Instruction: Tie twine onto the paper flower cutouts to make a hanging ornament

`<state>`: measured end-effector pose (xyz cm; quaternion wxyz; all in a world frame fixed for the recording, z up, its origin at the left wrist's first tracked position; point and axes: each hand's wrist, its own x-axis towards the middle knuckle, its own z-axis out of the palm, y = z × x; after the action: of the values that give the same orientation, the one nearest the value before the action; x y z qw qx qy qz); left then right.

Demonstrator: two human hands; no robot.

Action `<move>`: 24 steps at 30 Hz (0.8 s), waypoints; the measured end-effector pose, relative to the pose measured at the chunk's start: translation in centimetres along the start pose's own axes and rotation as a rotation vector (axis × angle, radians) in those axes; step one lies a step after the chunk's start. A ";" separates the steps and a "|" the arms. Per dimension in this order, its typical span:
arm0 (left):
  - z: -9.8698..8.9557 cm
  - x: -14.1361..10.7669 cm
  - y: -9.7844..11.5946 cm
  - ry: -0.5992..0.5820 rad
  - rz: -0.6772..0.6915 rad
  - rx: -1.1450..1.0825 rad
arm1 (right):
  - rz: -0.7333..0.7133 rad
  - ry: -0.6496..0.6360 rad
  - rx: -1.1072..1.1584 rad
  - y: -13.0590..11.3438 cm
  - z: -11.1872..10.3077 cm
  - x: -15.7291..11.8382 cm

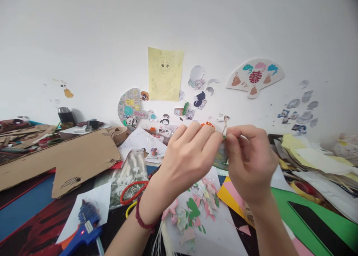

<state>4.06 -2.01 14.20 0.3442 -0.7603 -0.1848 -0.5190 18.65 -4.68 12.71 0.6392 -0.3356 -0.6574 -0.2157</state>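
Both hands are raised over the table, almost touching. My right hand [250, 159] pinches a thin beige cord [225, 125] between thumb and forefinger, and a small loop of it sticks up between the hands. My left hand [192, 151] is closed, its back toward me, fingertips hidden near the same cord; I cannot make out what it grips. Behind and below the hands, a rounded greenish piece [220, 158] shows in part; whether the cord is fixed to it is hidden. Below lie pink and green paper scraps [194, 211] on a white sheet [220, 233], with white tassel threads [165, 237] beside them.
A blue glue gun [88, 230] with a red light lies front left. Behind it are cut cardboard [81, 159], a bag of white tassels [130, 177] and red cord [131, 190]. At right are green card [291, 204], a black flat object [316, 226] and tape [304, 190]. A decorated fan [256, 76] hangs on the wall.
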 end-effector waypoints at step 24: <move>0.0 -0.2 -0.1 -0.039 -0.016 -0.126 | -0.090 0.051 -0.238 -0.7 0.2 0.0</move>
<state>3.90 -1.90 14.06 0.2881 -0.7888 -0.1643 -0.5174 18.02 -5.00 12.75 0.6010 -0.3738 -0.6252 -0.3289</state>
